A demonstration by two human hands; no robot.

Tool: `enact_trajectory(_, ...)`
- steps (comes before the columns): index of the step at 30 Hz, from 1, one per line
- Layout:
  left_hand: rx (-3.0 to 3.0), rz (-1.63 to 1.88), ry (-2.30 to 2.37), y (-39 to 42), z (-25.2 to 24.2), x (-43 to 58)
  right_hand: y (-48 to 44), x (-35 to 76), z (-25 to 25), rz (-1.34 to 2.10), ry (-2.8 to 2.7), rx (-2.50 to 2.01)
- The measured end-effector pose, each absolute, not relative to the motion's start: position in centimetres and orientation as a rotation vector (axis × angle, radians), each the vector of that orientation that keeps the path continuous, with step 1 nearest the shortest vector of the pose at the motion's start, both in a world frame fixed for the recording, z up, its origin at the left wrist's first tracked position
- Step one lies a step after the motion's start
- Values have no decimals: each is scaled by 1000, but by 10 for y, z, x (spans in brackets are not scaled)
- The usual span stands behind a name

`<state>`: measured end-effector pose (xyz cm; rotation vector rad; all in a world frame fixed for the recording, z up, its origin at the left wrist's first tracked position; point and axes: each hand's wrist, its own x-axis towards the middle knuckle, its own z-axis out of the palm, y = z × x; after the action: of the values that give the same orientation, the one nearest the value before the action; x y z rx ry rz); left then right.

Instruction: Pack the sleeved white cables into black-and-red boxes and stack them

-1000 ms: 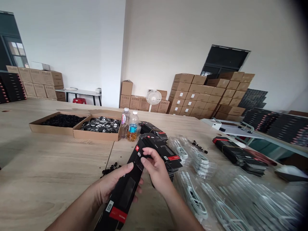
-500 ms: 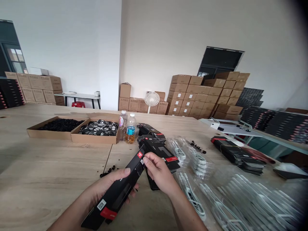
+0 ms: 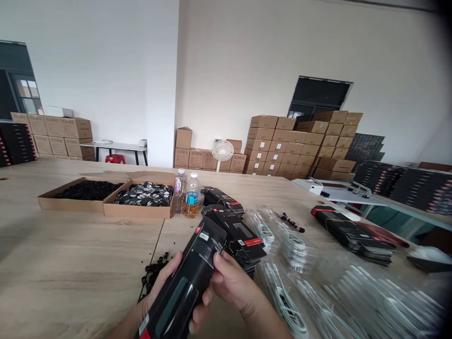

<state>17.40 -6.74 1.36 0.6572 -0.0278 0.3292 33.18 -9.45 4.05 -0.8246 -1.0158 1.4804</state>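
A black packaging box [image 3: 189, 275] with a clear window and a red band is held up in front of me, tilted, its far end flap standing up. Wrapped round its lower left side is my left hand [image 3: 169, 278], thumb along the edge and fingertips showing on the right. My right hand [image 3: 233, 282] grips the upper right edge near the flap. Just beyond lies a stack of flat black boxes [image 3: 243, 235]. Small black parts [image 3: 155, 270] are scattered left of my left hand. White cables in clear trays [image 3: 286, 301] lie right of my right hand.
Two cardboard trays stand at the left, one with black parts [image 3: 88, 189], one with black-and-white discs [image 3: 144, 194]. Two bottles [image 3: 191, 195] stand beside them. Another banded stack of black boxes [image 3: 353, 233] lies at the right. Cartons [image 3: 282, 143] and a fan [image 3: 222, 150] are behind the table.
The box has gone from flat to opened out into a tube, its window turned up toward me. My right hand has shifted slightly down along its edge. The view has tilted up a little.
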Motion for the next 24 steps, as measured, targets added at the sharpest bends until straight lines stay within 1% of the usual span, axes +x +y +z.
enact_trajectory(3,794,270,122,-73,24,174,-93,325,27,1445,-880,-888)
enact_trajectory(4,855,314,219,-73,30,172,-92,324,27,1412,-852,-921)
enact_trajectory(8,1334,709,640,-71,51,154,-87,327,43,1189,-925,-950)
enact_trajectory(9,1466,747,685,-69,53,151,-86,329,47,1142,-961,-952)
enact_trajectory(11,1581,710,695,-66,53,149,-85,329,51,1094,-1001,-993)
enact_trajectory(13,1512,740,700,-62,50,152,-85,324,48,1122,-1050,-1025)
enact_trajectory(16,1266,958,756,-52,45,156,-88,311,39,1271,-1138,-975)
enact_trajectory(18,1108,1043,800,-45,43,155,-91,302,31,1395,-1134,-920)
enact_trajectory(21,979,1062,859,-38,40,150,-93,296,24,1529,-1066,-921)
enact_trajectory(24,996,1058,896,-36,38,149,-90,299,21,1513,-978,-969)
